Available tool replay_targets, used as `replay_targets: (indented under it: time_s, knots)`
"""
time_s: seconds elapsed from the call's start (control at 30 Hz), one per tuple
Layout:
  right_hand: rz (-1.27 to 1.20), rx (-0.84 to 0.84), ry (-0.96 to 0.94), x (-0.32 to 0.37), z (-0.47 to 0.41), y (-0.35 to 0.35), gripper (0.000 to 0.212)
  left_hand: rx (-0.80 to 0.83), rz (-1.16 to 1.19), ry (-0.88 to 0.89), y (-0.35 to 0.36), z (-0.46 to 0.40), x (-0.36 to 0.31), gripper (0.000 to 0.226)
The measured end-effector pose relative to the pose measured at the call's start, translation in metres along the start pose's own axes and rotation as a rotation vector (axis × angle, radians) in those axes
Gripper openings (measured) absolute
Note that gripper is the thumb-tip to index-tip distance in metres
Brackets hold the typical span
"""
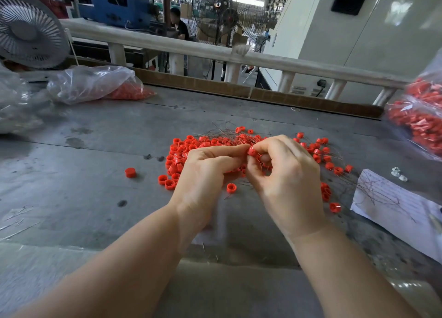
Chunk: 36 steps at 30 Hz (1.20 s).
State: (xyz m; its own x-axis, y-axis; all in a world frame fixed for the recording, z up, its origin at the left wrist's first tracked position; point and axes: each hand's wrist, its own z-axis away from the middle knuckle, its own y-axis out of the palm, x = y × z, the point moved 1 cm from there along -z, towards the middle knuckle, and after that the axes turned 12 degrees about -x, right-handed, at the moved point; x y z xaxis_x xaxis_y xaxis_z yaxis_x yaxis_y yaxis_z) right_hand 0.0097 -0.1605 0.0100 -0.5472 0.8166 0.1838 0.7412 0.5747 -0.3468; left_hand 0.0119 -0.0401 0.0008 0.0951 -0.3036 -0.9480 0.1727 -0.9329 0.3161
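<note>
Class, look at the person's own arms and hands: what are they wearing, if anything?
The left hand and right hand are ungloved, with no ring showing. The left arm and right arm are bare down to the picture's lower edge: no sleeve, watch, bracelet or marking is in view.

Red cap: small round hollow plastic piece, tilted, pinched between fingers of left hand and right hand, held above the tabletop. Beneath and behind it, a loose heap of matching caps tangled with thin dark wires.
</note>
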Motion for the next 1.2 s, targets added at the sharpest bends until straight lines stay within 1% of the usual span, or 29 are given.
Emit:
replay_targets:
  time_s: [0.23,0.47,0.63,0.73,0.83,0.87,0.97,1.1,1.2]
  knots:
    - [0.022,0.031,-0.019,0.0021,-0.0001,-0.0007,0.007,-0.007,0.001,-0.008,-0.0002,-0.0006,0.0009,0.035]
    - [0.058,0.021,-0.048,0.0045,0.0007,-0.0005,0.011,-0.034,-0.035,0.002,0.0008,-0.0001,0.002,0.037]
    - [0.074,0.006,-0.066,0.0043,0.0015,-0.0001,0.011,-0.029,-0.021,0.009,0.0006,0.0006,0.0017,0.038]
    - [0.076,-0.009,-0.087,0.0036,0.003,0.0006,0.01,-0.002,0.026,-0.024,-0.0004,0.0,0.0024,0.036]
    - [0.031,-0.013,-0.093,0.0021,0.0032,0.0006,0.004,0.032,0.058,-0.05,-0.001,-0.0006,0.0034,0.017]
    - [0.01,-0.015,-0.09,0.0019,0.0029,0.0005,0.002,0.043,0.073,-0.05,-0.0017,-0.0007,0.0037,0.017]
    - [-0.051,-0.023,-0.073,0.0009,0.0028,0.0008,0.004,0.055,0.119,-0.072,-0.0025,-0.0022,0.0058,0.028]
    - [-0.143,-0.054,-0.071,0.0008,0.0025,0.0019,0.006,0.09,0.187,-0.15,-0.003,-0.0043,0.0076,0.027]
    - [-0.221,-0.061,-0.052,0.0005,0.002,0.0018,0.007,0.108,0.25,-0.19,-0.0053,-0.0071,0.0094,0.02]
